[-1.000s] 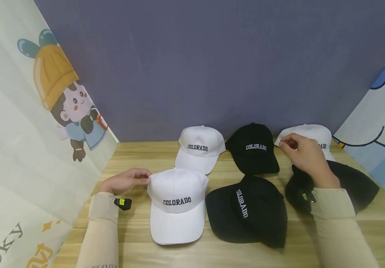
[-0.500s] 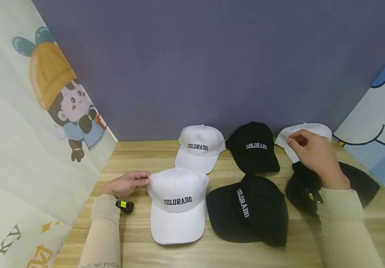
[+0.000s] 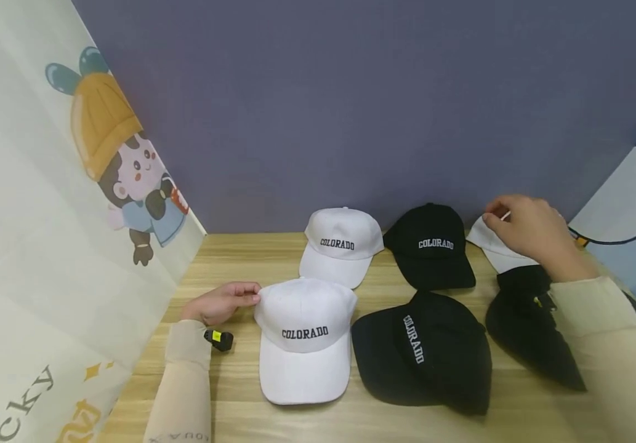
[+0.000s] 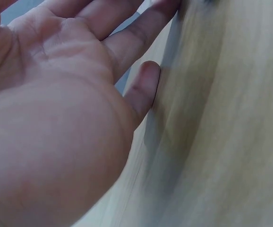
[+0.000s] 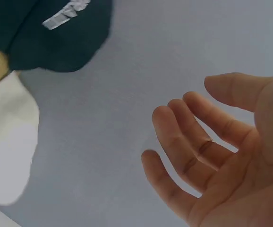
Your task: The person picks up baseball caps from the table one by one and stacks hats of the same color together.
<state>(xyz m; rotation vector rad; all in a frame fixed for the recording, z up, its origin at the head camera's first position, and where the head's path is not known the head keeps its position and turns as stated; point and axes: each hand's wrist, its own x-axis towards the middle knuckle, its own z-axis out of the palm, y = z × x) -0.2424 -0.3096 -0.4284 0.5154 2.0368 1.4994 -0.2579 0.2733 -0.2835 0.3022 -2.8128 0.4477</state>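
Note:
In the head view my left hand has its thumb and a finger pinching the back left edge of the front white baseball cap. The left wrist view shows this hand's palm and its other fingers stretched out; the cap is out of sight there. My right hand hovers over the back right white cap, hiding most of it. In the right wrist view the right hand is empty, its fingers loosely bent and apart, away from a white cap and a black cap.
A white cap and a black cap stand in the back row. A tilted black cap lies front centre. Another black cap is partly behind the right sleeve. A grey wall closes off the wooden table.
My right hand has moved rightward and up, over the back right white cap, its fingers spreading a little. My left hand stays at the front white cap. The head view has shifted slightly.

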